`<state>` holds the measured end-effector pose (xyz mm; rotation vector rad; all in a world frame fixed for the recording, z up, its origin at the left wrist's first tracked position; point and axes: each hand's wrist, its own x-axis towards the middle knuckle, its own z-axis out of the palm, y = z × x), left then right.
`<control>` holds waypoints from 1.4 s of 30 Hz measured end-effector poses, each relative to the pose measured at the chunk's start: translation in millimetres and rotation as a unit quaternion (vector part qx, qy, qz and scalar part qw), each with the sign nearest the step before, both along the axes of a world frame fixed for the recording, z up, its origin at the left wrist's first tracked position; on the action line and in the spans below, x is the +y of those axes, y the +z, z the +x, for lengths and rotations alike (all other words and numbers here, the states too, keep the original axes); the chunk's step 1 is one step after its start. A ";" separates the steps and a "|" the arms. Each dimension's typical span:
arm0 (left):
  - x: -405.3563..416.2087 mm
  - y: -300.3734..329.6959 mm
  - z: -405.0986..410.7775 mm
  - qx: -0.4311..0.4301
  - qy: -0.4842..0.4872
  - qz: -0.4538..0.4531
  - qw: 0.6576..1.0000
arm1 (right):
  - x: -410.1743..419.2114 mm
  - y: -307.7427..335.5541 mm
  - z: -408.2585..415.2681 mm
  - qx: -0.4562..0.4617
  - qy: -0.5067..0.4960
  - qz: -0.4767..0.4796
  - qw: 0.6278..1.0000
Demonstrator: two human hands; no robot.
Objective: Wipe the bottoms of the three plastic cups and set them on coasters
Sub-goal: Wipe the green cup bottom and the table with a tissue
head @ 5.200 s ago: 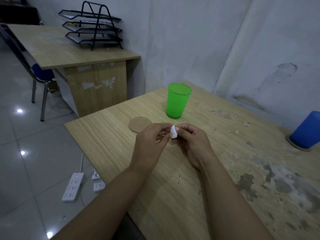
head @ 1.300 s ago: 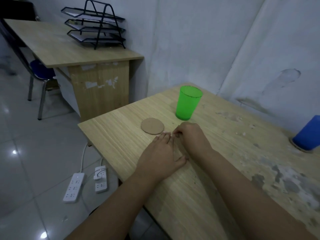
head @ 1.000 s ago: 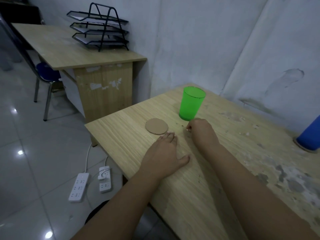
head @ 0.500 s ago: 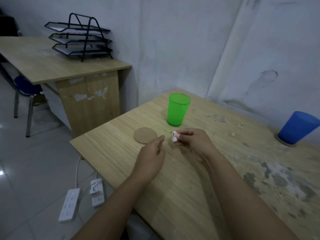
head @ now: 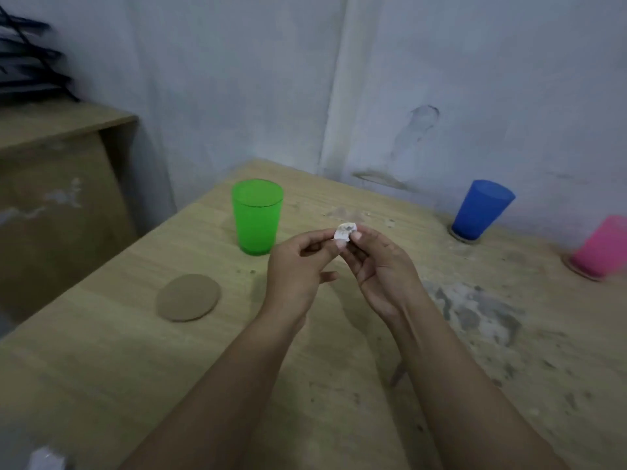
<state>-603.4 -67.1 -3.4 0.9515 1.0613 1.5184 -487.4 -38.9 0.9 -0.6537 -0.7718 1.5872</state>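
You held both hands raised over the middle of the wooden table [head: 101, 368], and between them sat a small wad of white tissue [head: 345, 231], smudged with grey. Your left hand [head: 298, 269] pinched the wad's left side between thumb and curled forefinger, and your right hand [head: 380, 266] pinched its right side the same way, the other fingers of both hands loosely curled beneath. The wad was above the tabletop, touching none of the cups.

The green cup [head: 257, 217] stood upright, mouth up, directly on the bare wood just left of your hands and a little farther away. A round cardboard coaster [head: 188, 297] lay flat with nothing on it, nearer to you than the green cup and to the left of it, apart from it. The blue cup [head: 481, 209] stood mouth up on its own coaster [head: 456, 236] far to the right, close to the wall [head: 475, 79]. The pink cup [head: 602, 251] stood on another coaster [head: 576, 271] at the right edge of the view, partly cut off and blurred.

To the left, a second desk [head: 51, 164] carried a black wire tray rack [head: 27, 62], also blurred.
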 end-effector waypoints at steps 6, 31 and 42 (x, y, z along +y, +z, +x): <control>1.1 12.7 65.2 0.001 -0.039 0.045 0.998 | -18.8 18.2 67.6 -0.097 -0.107 0.033 0.989; -214.1 8.1 407.3 0.238 -0.348 0.381 0.823 | -347.3 4.3 392.8 -0.200 -0.426 -0.035 0.882; -353.2 -62.0 544.3 0.288 -0.569 0.407 0.654 | -513.0 -79.1 476.0 -0.062 -0.584 -0.147 0.796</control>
